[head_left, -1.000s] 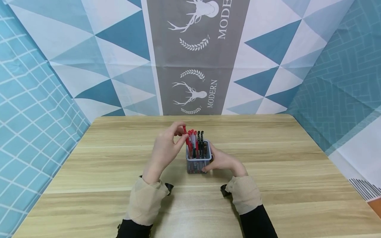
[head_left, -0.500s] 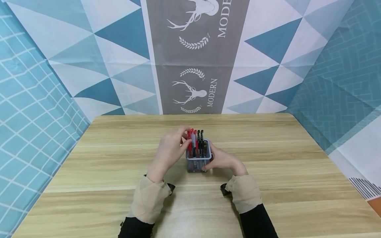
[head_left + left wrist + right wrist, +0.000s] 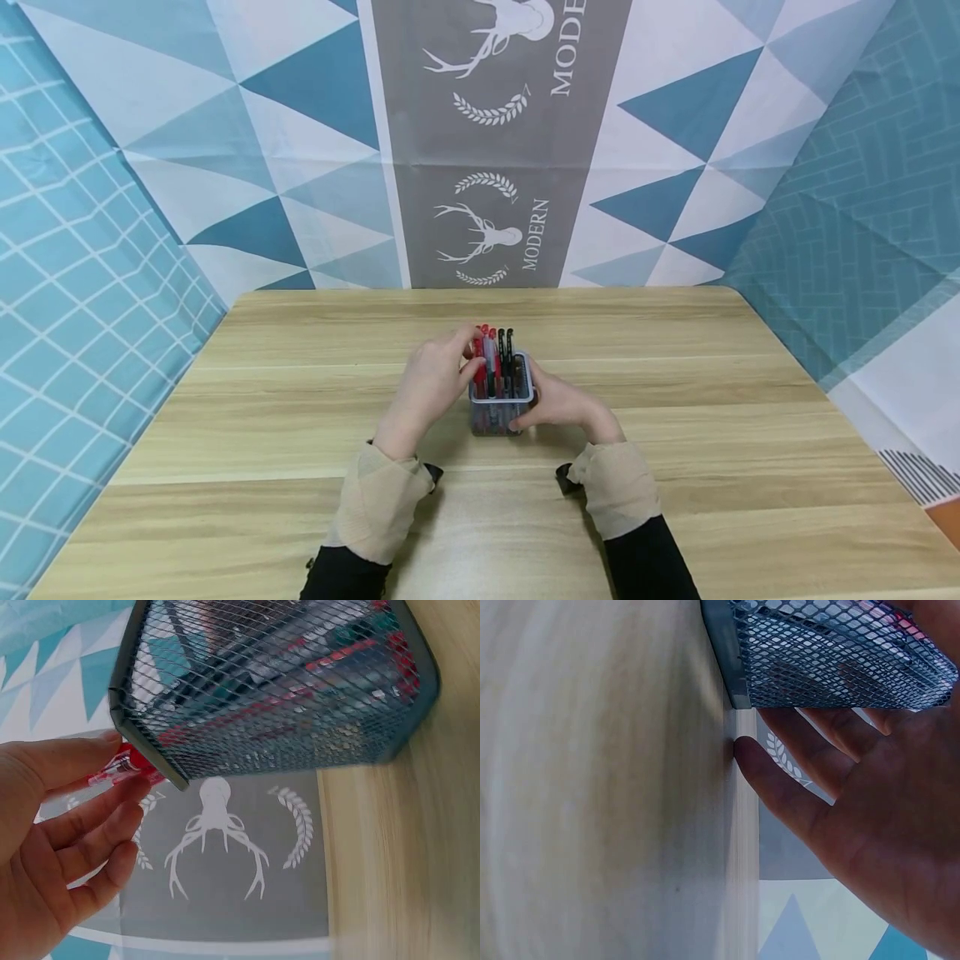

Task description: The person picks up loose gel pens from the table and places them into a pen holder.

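Note:
In the head view a dark mesh pen holder (image 3: pixel 491 421) with a pale rim stands upright near the middle of the table. Several pens rise from it: red ones at its left, black pens (image 3: pixel 507 367) further right. My left hand (image 3: pixel 431 379) pinches a red pen (image 3: pixel 129 761) between thumb and index finger at the rim; its lower part lies inside the holder, partly seen through the mesh. The other left fingers are loosely bent. My right hand (image 3: pixel 564 405) grips the holder's right side, thumb at the front, fingers behind, largely hidden in the head view.
The wooden table (image 3: pixel 262 417) stretches out on both sides of the holder. Behind it hangs a patterned cloth (image 3: pixel 487 233) with deer heads and blue triangles. A blue checked cloth (image 3: pixel 67 275) borders the left side.
My left hand has lowered slightly and shifted right, and the red pen in it has sunk down into the holder. The right hand and holder have stayed in place.

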`<state>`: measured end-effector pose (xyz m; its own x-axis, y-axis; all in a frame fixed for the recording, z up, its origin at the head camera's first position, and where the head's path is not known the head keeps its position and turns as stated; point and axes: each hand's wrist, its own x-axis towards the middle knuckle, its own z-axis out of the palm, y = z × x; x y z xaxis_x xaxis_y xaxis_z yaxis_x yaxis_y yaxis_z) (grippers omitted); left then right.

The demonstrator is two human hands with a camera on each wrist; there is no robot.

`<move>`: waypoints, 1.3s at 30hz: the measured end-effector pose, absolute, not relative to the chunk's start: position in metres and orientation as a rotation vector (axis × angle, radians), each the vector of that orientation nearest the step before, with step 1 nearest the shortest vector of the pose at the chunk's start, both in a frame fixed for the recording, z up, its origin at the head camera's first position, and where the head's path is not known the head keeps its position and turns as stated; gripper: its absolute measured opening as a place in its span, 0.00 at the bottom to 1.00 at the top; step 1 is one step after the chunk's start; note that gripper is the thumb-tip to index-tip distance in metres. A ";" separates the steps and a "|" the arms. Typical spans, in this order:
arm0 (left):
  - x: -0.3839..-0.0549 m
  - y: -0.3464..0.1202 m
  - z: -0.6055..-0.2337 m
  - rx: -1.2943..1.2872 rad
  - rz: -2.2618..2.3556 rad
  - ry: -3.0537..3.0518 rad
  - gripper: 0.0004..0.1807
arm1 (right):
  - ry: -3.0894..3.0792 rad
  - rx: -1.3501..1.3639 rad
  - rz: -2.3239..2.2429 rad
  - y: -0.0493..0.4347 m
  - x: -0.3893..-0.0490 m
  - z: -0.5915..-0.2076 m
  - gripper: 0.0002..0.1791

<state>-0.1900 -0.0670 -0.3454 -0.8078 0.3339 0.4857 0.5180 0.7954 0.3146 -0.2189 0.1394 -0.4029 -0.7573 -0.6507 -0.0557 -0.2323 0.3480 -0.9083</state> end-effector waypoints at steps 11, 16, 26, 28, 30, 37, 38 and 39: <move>-0.191 -0.066 -0.349 -0.723 -0.578 -2.540 0.17 | 2.200 -0.768 -1.396 0.141 -0.220 -0.406 0.55; -0.191 -0.066 -0.351 -0.727 -0.604 -2.547 0.19 | 2.196 -0.775 -1.402 0.142 -0.220 -0.407 0.56; -0.192 -0.068 -0.351 -0.745 -0.678 -2.614 0.28 | 2.191 -0.778 -1.391 0.141 -0.218 -0.404 0.57; -0.192 -0.067 -0.351 -0.736 -0.678 -2.622 0.30 | 2.196 -0.785 -1.383 0.142 -0.219 -0.404 0.57; -0.193 -0.067 -0.352 -0.724 -0.679 -2.623 0.31 | 2.196 -0.784 -1.369 0.143 -0.218 -0.404 0.59; -0.195 -0.068 -0.351 -0.587 -0.659 -2.513 0.13 | 2.292 -0.729 -1.188 0.148 -0.216 -0.401 0.61; -0.195 -0.069 -0.351 -0.557 -0.639 -2.482 0.09 | 2.348 -0.705 -1.131 0.149 -0.215 -0.400 0.58; -0.196 -0.070 -0.351 -0.523 -0.612 -2.456 0.07 | 2.392 -0.675 -1.081 0.150 -0.214 -0.398 0.55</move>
